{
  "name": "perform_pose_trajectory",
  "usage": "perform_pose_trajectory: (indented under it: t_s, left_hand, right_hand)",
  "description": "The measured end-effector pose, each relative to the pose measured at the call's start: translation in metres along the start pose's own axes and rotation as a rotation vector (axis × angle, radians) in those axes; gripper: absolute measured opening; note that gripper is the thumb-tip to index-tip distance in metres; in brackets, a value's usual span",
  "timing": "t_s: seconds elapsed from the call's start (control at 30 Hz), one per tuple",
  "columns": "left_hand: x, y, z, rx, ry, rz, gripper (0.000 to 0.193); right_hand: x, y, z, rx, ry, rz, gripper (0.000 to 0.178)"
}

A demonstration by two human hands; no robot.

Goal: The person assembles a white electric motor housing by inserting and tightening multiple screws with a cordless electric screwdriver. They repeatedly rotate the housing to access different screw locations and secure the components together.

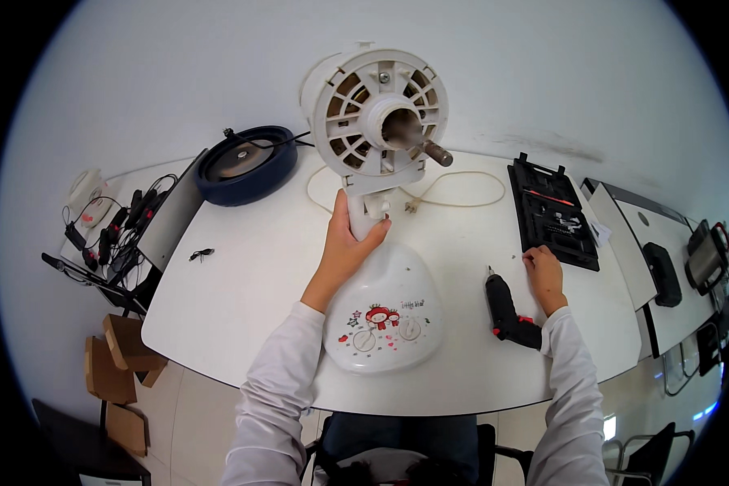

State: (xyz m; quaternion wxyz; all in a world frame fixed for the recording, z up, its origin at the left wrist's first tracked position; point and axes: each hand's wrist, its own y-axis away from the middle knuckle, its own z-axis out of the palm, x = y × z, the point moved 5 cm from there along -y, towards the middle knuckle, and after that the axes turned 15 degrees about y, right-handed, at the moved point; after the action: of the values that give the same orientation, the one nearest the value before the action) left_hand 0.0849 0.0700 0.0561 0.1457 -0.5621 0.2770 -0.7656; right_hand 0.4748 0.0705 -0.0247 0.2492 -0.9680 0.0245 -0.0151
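A white electric fan without blades or front guard stands upright on the white table, its motor housing (381,77) at the top and a bare metal shaft (437,153) sticking out toward me. Its rounded base (385,324) carries a red cartoon print and two dials. My left hand (344,251) is wrapped round the fan's neck, just below the motor housing. Over on the right, my right hand (545,275) rests on the table beside the black tool case (552,212), fingertips pressed together; what they hold, if anything, is hidden. A tiny dark part (513,257) lies beside those fingertips.
A black cordless screwdriver (506,312) lies left of my right forearm. Behind the fan runs its pale power cord (470,205). A round dark-blue appliance (247,174) sits at the back left, with a small black cable (202,254) nearer me. Cardboard boxes (113,368) stand on the floor.
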Motion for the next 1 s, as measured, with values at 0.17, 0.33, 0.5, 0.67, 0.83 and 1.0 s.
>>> perform_pose_trajectory:
  t_s: [0.17,0.33,0.5,0.67,0.83,1.0]
  left_hand:
    - [0.001,-0.001,0.001,-0.003,-0.019,0.008,0.051]
    - [-0.004,-0.001,0.0,0.017,-0.02,-0.001,0.054]
    - [-0.006,-0.002,-0.008,0.002,-0.072,-0.016,0.068]
    - [0.033,0.0,0.002,0.102,-0.006,0.182,0.1]
    - [0.093,-0.002,0.019,0.126,0.001,0.328,0.114]
    - [0.105,-0.021,0.037,0.155,-0.025,0.316,0.105]
  right_hand:
    - [0.019,0.004,0.007,-0.03,-0.166,0.011,0.009]
    - [0.018,0.002,0.002,-0.035,-0.061,-0.037,0.008]
    - [-0.005,-0.007,-0.047,0.035,-0.25,-0.08,0.008]
    - [-0.079,-0.014,-0.164,0.14,-0.507,-0.168,0.007]
    - [-0.169,-0.008,-0.237,0.304,-0.758,-0.352,0.01]
    - [-0.206,-0.021,-0.246,0.462,-0.985,-0.344,0.011]
